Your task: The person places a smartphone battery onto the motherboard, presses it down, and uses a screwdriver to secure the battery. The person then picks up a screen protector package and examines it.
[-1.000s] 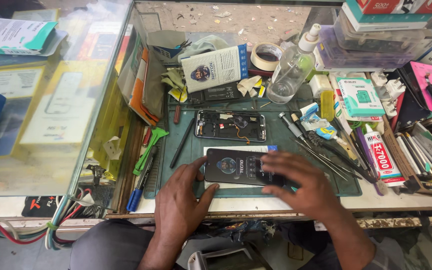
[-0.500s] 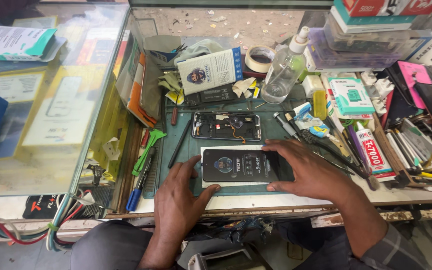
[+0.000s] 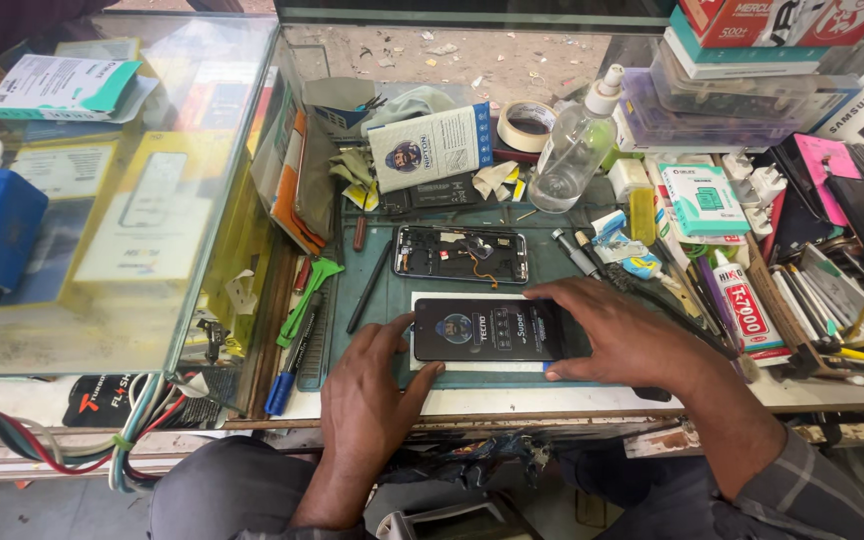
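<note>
My left hand (image 3: 372, 385) lies flat on the green cutting mat (image 3: 372, 300), fingers spread, thumb and forefinger bracketing the left end of a black phone screen panel (image 3: 487, 330). My right hand (image 3: 622, 335) covers the panel's right end, palm down and fingers loosely open, pressing rather than gripping. Neither hand closes around it; the panel is simply pinned between them.

The panel lies face up on a white sheet near the front edge of the counter (image 3: 832, 392), its long axis running left to right, parallel to that edge. A protective film with a round emblem and pale lettering covers its face.

Just behind it, also lying crosswise, sits an opened phone body (image 3: 462, 254) with its innards and a thin orange wire exposed. To the left of the mat lie a green plastic pry tool (image 3: 307, 290) and a blue-handled screwdriver (image 3: 287, 375).

Farther back, a white rectangular package with a blue stripe and a dark round badge (image 3: 430, 147) leans tilted, beside a roll of tape (image 3: 525, 125) and a clear spray bottle (image 3: 577, 150) standing upright. On my right lie a small white-and-green box (image 3: 704, 198) and a white glue tube with red lettering (image 3: 740, 305), pointing away from me. Clear plastic cases topped by a red carton (image 3: 752, 60) are stacked at the far right. A white-and-teal box (image 3: 62, 85) rests on the glass showcase (image 3: 152, 240) to my left.
</note>
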